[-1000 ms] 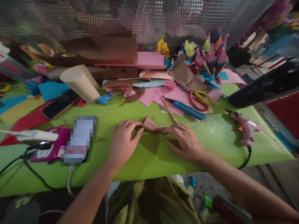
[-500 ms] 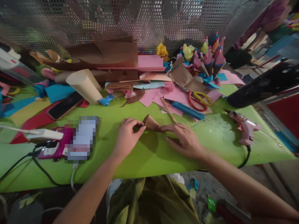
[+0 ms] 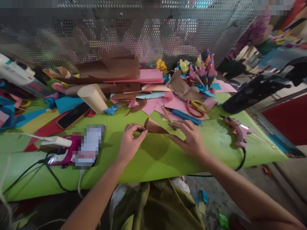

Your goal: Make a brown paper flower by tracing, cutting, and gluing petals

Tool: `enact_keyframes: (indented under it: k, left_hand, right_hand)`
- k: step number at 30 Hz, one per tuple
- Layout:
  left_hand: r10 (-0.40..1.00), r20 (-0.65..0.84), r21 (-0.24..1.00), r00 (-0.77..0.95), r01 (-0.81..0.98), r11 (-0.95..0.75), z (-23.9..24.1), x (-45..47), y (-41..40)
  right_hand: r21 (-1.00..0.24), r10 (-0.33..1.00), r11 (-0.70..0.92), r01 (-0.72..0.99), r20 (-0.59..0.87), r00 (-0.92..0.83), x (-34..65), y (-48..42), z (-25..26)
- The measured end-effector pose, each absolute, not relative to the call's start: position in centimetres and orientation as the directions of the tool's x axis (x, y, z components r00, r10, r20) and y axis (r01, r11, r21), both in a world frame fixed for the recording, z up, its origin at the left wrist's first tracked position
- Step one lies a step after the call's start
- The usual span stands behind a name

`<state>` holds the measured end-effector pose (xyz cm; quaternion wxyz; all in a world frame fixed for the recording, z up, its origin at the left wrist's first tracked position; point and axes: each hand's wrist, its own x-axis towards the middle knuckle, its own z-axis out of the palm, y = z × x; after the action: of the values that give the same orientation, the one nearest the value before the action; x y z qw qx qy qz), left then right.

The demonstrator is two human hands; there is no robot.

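Observation:
A small brown paper cone [image 3: 155, 126] lies on its side above the green tabletop, its wide mouth to the left and its tip to the right. My left hand [image 3: 132, 139] pinches the rim of the mouth between thumb and fingers. Just past the tip, my right hand [image 3: 190, 137] is spread, thumb and fingers apart, with nothing in it. Beyond the right fingers lie a thin wooden stick [image 3: 168, 115] and a blue cutter knife [image 3: 187, 117]. Red and yellow handled scissors [image 3: 195, 108] rest on pink paper behind them.
At the right lies a pink glue gun [image 3: 240, 129] with its cable over the table edge. A dark bottle [image 3: 251, 89] lies behind it. To the left are a phone [image 3: 89, 145] and a purple power strip [image 3: 76, 143]. Finished paper cones [image 3: 203, 72] stand at the back.
My right hand has let go of the cone's tip and opened, moving slightly right. My left hand still pinches the rim. The camera view has tilted up and shifted a little right.

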<state>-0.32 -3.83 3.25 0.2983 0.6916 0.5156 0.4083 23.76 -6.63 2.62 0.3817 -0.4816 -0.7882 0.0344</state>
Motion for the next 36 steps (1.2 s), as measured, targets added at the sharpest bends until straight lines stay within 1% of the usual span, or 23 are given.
enact_keyframes:
  k: [3, 6, 9, 12, 16, 20, 22, 28, 34, 36]
  left_hand:
    - [0.96, 0.25, 0.861, 0.127, 0.423, -0.281, 3.7, -0.2, -4.1]
    - [0.966, 0.231, 0.892, 0.116, 0.372, -0.258, 4.2, -0.1, -4.3]
    - [0.971, 0.215, 0.916, 0.104, 0.324, -0.237, 4.6, -0.1, -4.4]
    - [0.972, 0.21, 0.924, 0.105, 0.305, -0.232, 4.9, -0.2, -4.6]
    - [0.959, 0.268, 0.888, 0.093, 0.363, -0.283, 4.8, -0.4, -4.6]
    - [0.919, 0.388, 0.8, 0.069, 0.469, -0.373, 4.3, -0.3, -4.2]
    - [0.906, 0.417, 0.772, 0.079, 0.495, -0.398, 4.1, -0.1, -4.0]
    - [0.903, 0.41, 0.759, 0.13, 0.5, -0.417, 3.9, 1.0, -3.7]
    - [0.901, 0.411, 0.762, 0.141, 0.49, -0.424, 3.8, 1.2, -4.1]
    - [0.899, 0.42, 0.772, 0.126, 0.471, -0.427, 3.8, 1.1, -4.1]
  right_hand:
    - [-0.369, 0.806, 0.519, 0.771, 0.51, -0.299, 22.8, -6.4, 3.1]
    - [-0.342, 0.828, 0.491, 0.801, 0.468, -0.308, 21.6, -6.1, 3.4]
    - [-0.324, 0.82, 0.492, 0.808, 0.483, -0.306, 20.5, -5.7, 3.6]
    - [-0.344, 0.796, 0.519, 0.782, 0.529, -0.295, 19.9, -5.1, 3.5]
    - [-0.377, 0.768, 0.557, 0.74, 0.573, -0.286, 19.6, -4.4, 3.0]
    - [-0.365, 0.756, 0.56, 0.744, 0.592, -0.278, 19.5, -4.1, 2.5]
    - [-0.356, 0.754, 0.558, 0.75, 0.595, -0.278, 19.5, -4.1, 2.2]
    - [-0.326, 0.75, 0.558, 0.763, 0.591, -0.296, 19.8, -4.1, 1.6]
    - [-0.327, 0.754, 0.561, 0.761, 0.581, -0.306, 19.9, -4.2, 1.5]
    - [-0.345, 0.754, 0.56, 0.753, 0.589, -0.291, 19.9, -4.2, 1.5]
